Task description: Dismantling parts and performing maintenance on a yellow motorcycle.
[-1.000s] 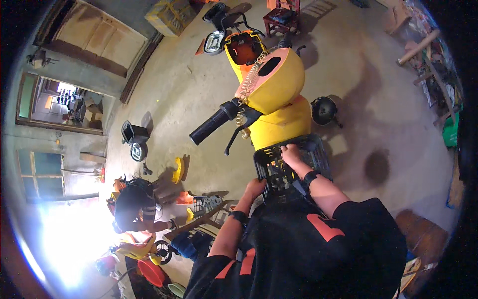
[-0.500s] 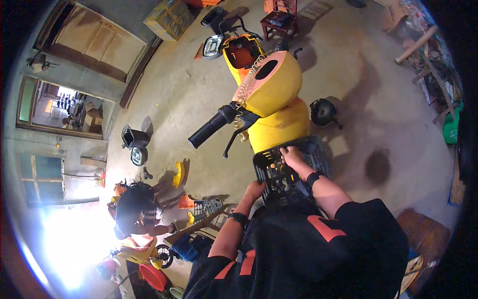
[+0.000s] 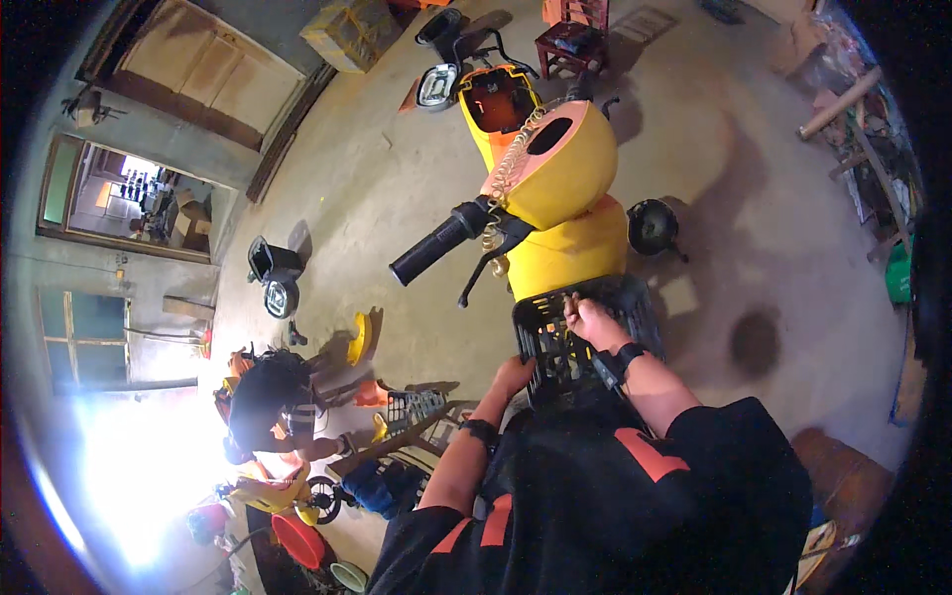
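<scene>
A black slatted plastic basket [image 3: 535,342] is right in front of me, against the yellow front body [image 3: 565,260] of a scooter. My left hand [image 3: 513,376] is closed round the basket's near left rim. Over the basket, by its far rim, my right hand [image 3: 589,321] has its fingers curled in a pinch; what they hold, if anything, is too small to tell. Beyond the basket rises the scooter's yellow-and-pink handlebar cover [image 3: 570,164], with a black grip [image 3: 436,248], a brake lever and a coiled pale cable.
A black round part [image 3: 653,227] lies right of the scooter. Left on the floor are black housings [image 3: 275,273] and a yellow curved part [image 3: 359,339]. Another person [image 3: 273,407] bends low at the left, near a grey crate [image 3: 415,409]. A dark red chair [image 3: 572,45] stands beyond.
My right hand has shifted slightly at the basket's far rim, with its fingers more tightly curled. My left hand keeps its grip. The whole view has shifted a little.
</scene>
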Available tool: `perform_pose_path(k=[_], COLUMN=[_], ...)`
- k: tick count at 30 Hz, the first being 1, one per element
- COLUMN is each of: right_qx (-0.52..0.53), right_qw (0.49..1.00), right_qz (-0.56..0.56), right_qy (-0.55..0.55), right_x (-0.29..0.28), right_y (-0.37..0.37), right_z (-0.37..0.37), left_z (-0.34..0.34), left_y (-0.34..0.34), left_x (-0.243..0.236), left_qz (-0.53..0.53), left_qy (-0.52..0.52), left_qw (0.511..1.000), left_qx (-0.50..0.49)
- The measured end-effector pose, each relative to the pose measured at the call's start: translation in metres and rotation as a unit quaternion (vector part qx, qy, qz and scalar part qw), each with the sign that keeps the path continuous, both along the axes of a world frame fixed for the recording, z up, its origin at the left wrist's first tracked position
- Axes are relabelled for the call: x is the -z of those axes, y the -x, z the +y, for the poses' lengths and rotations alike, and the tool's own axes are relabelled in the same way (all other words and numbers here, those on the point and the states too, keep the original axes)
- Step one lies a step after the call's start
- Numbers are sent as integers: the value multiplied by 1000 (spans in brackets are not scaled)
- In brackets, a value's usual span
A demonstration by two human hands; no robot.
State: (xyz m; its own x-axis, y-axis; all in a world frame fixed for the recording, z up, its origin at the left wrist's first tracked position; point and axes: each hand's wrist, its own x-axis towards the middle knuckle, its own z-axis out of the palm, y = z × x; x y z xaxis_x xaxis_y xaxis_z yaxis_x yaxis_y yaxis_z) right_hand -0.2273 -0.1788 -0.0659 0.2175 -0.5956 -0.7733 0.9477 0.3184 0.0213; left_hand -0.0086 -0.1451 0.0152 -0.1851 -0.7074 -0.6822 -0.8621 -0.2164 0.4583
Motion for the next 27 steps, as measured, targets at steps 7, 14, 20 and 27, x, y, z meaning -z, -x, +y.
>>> perform_pose_path(k=[7, 14, 20, 27], right_qx=[-3, -16, -176, -39], right_qw=[995, 997, 937, 997], right_qz=[102, 72, 300, 51], right_qy=[9, 6, 28, 44], right_x=[5, 34, -21, 28], right_y=[-7, 8, -20, -6], right_z=[0, -3, -3, 0], left_z=[0, -6, 1, -1], left_y=[-9, 7, -14, 0], left_x=[21, -1, 13, 5], left_qz=[10, -18, 9, -34], left_qy=[-31, -21, -19, -10], left_qw=[999, 999, 1000, 999], left_qx=[11, 38, 12, 40])
